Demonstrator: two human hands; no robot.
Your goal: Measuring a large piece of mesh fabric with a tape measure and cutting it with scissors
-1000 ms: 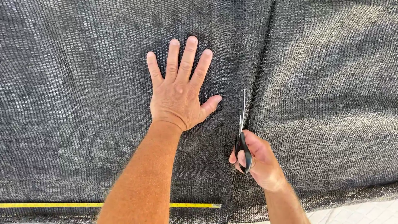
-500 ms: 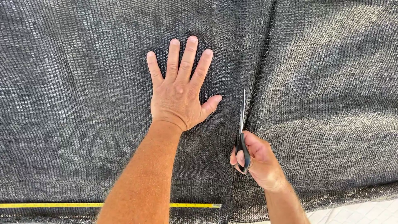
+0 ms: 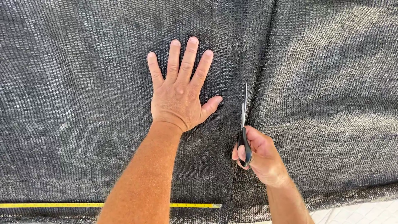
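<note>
Nearest to us, along the bottom edge, we see a thin yellow measuring tape [image 3: 54,205] lying flat across the dark cloth, its metal tip ending just left of a slit in the fabric; our left forearm crosses over it. At the lower right corner a patch of pale tiled floor [image 3: 365,212] shows past the cloth's ragged hem.

A little farther up, our right hand [image 3: 259,155] is curled tight around the black, smooth handles of a pair of scissors [image 3: 243,124]. Its narrow steel blades point straight away from us and sit almost together, with only a sliver of gap, right on the cut line.

Beyond that, our left hand [image 3: 180,97] lies palm down on the fabric, fingers spread wide and straight, thumb angled out toward the blades but apart from them.

Under and past everything stretches the black mesh shade cloth [image 3: 83,83], a coarse, open knit with fine ribbed rows, greyish where light catches it. A straight seam or fold runs on from the scissor tips to the far edge.
</note>
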